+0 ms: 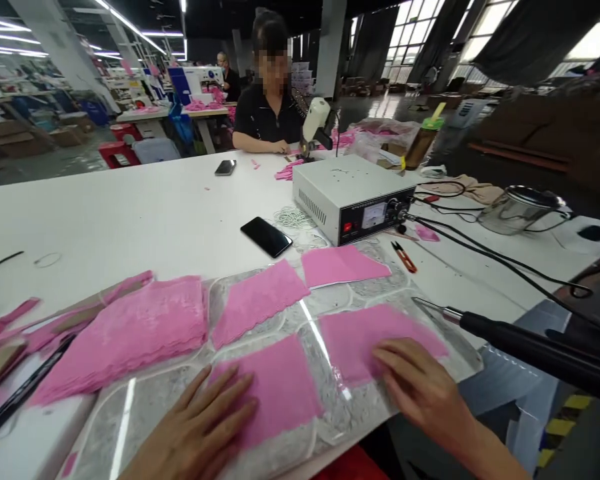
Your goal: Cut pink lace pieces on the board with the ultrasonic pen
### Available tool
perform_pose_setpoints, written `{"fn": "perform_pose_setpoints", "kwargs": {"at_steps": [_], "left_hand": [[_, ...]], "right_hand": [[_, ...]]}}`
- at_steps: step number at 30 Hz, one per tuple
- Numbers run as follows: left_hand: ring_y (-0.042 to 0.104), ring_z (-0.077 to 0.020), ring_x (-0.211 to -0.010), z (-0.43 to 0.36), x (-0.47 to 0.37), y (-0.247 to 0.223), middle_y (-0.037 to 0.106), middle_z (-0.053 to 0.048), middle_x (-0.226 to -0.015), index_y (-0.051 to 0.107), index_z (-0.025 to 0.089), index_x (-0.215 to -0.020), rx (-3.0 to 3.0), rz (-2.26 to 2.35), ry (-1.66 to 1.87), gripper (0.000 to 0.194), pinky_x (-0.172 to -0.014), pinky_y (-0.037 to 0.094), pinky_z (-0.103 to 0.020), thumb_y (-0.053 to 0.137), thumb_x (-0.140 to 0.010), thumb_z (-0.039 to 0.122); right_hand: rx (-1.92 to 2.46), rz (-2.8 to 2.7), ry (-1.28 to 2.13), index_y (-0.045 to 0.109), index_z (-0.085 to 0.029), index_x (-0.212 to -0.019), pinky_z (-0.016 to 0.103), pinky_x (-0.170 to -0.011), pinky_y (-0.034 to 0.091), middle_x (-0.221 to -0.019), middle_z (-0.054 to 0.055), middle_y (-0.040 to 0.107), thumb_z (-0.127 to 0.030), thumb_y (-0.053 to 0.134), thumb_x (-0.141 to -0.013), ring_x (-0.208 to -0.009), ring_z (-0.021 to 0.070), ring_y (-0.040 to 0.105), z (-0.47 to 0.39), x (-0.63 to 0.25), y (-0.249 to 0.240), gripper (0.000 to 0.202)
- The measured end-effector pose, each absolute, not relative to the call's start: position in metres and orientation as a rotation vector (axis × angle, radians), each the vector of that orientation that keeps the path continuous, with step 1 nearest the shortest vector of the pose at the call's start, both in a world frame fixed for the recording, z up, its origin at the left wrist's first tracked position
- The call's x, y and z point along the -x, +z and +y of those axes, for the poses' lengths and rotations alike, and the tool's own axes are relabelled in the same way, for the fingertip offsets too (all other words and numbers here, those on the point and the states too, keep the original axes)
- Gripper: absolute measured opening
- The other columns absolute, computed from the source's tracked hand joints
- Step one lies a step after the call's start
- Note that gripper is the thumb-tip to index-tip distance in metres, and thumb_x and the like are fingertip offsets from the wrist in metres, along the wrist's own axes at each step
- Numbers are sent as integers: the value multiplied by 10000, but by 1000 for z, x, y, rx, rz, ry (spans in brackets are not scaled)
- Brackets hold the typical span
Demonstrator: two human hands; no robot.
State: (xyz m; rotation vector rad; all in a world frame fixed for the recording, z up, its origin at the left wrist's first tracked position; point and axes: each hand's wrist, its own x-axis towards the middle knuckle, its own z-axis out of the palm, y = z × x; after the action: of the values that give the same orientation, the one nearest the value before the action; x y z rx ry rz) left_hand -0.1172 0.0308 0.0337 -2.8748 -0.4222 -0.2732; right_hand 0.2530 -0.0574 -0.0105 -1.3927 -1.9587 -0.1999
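My left hand lies flat with spread fingers on a pink fabric piece at the front of a glossy, clear-covered grey board. To the right, my right hand rests its stretched, slightly bent fingers on another pink fabric piece, which is partly blurred. Behind these, two more pink pieces, a left one and a right one, lie on the board. A stack of pink fabric pieces sits left of them. A black pen-like tool with a metal tip points in from the right, above my right hand.
A grey power box with cables stands behind the board. Nearby are a black phone, orange thread snips and a glass pot. Across the white table, a person sits by a white machine.
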Motion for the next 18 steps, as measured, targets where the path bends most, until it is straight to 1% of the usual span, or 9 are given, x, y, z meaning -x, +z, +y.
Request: {"fn": "perform_pose_setpoints", "kwargs": {"at_steps": [3,5,6,8,9,11,13,16,18], "left_hand": [[363,-191,-1418,43,99,34,509,3,-1455,582,225,-1331,2868,-341,-311,370,-1223,151,-353,430,-1007,317],[331,-195,-1434,52,81,36,513,3,-1451,580,210,-1332,2894,-246,-329,380,-1230,92,-379,402,-997,226],[325,-202,-1437,57,69,37,511,0,-1452,568,202,-1343,2916,-191,-331,403,-1230,88,-396,391,-983,170],[348,-210,-1425,67,40,39,513,-15,-1451,542,186,-1362,2975,-79,-327,456,-1224,130,-421,365,-956,75],[374,-208,-1411,71,25,40,520,-24,-1444,536,185,-1360,3019,-25,-317,467,-1217,175,-425,352,-953,48],[435,-205,-1372,77,-2,39,546,-50,-1418,552,197,-1319,3138,43,-280,441,-1181,287,-432,337,-967,40],[482,-215,-1333,79,-23,36,572,-76,-1385,579,205,-1240,3270,33,-243,385,-1136,362,-452,339,-979,55],[542,-224,-1258,80,-41,31,605,-89,-1319,601,199,-1094,3412,-22,-259,293,-1094,393,-466,366,-984,64],[579,-214,-1190,80,-47,31,626,-85,-1257,600,192,-991,3475,-17,-298,231,-1055,415,-437,399,-985,79]], "right_hand": [[1526,-1846,-329,642,-196,-1053,337,-786,551,-943,85,683,-73,540,-893,-880,204,658,-72,-286,-17,226],[1581,-1770,-380,648,-210,-1043,342,-791,549,-923,70,687,-73,555,-889,-859,201,662,-80,-299,-20,226],[1599,-1736,-399,652,-212,-1037,345,-798,548,-922,68,689,-74,561,-888,-856,201,664,-83,-303,-22,223],[1637,-1673,-415,662,-210,-1029,343,-809,551,-940,72,694,-87,571,-888,-867,202,672,-87,-309,-24,208],[1658,-1640,-416,668,-210,-1027,340,-813,554,-952,73,697,-100,574,-891,-874,202,678,-89,-310,-25,199],[1698,-1578,-402,679,-219,-1026,332,-819,562,-972,68,706,-131,572,-900,-886,200,690,-90,-314,-26,188],[1730,-1540,-373,683,-232,-1032,329,-821,570,-987,60,714,-153,564,-907,-898,199,699,-90,-317,-26,189],[1752,-1530,-328,683,-237,-1032,331,-821,580,-1000,61,721,-161,552,-915,-920,202,706,-89,-321,-25,192],[1768,-1521,-305,690,-240,-1024,334,-821,587,-1004,62,723,-169,544,-919,-929,206,708,-88,-323,-24,193]]}}
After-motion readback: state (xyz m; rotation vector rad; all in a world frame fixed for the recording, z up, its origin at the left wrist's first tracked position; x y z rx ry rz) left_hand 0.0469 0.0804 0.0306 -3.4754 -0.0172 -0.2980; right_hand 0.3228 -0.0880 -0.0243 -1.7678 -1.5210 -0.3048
